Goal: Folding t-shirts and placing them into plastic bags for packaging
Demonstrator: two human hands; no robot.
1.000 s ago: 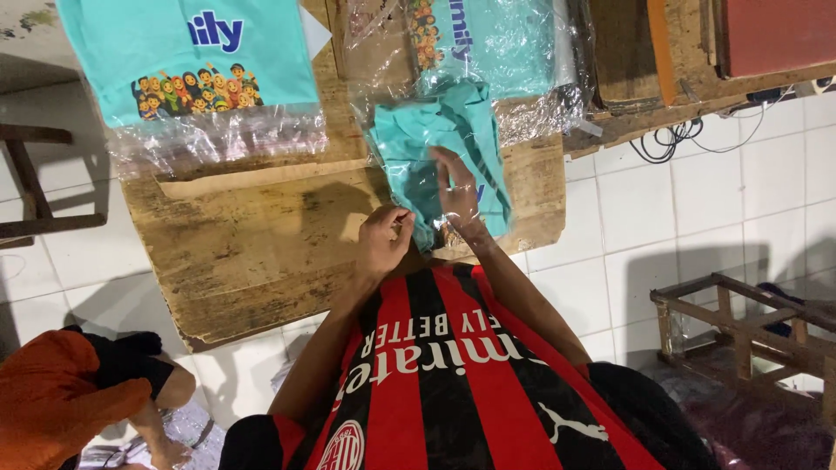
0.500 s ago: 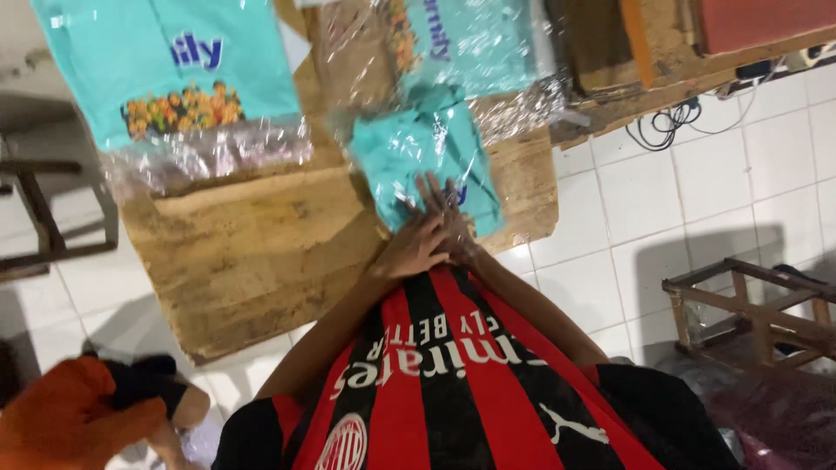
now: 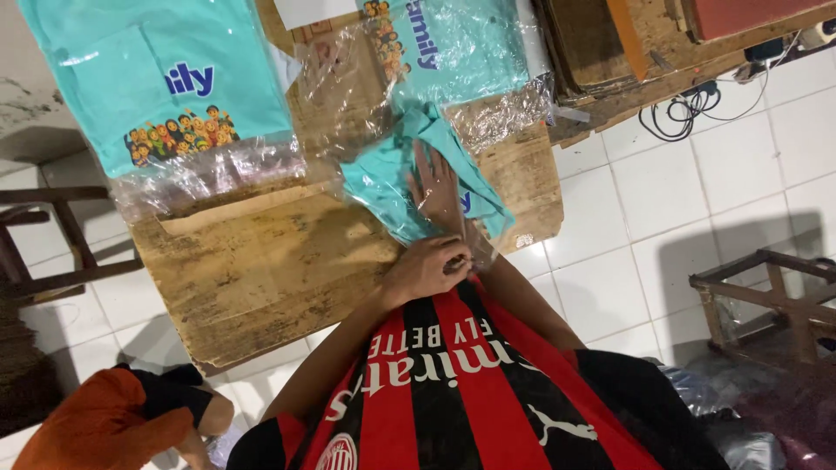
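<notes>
A folded teal shirt (image 3: 396, 178) lies in a clear plastic bag on a worn wooden board (image 3: 261, 270). My right hand (image 3: 437, 187) rests flat on it with the fingers spread, pressing it down. Just behind it, my left hand (image 3: 427, 268) is closed and pinches the near edge of the plastic bag (image 3: 477, 252), close to my red and black striped shirt.
Two more bagged teal shirts with printed fronts lie at the upper left (image 3: 165, 87) and top middle (image 3: 453, 52). A wooden stool (image 3: 52, 244) stands left and a wooden frame (image 3: 766, 296) right. Cables (image 3: 688, 109) trail over white tiles. A person in orange (image 3: 104, 422) crouches lower left.
My right hand has slid forward from beside the left hand and now lies stretched out over the shirt. My left hand has stayed at the near edge of the bag.
</notes>
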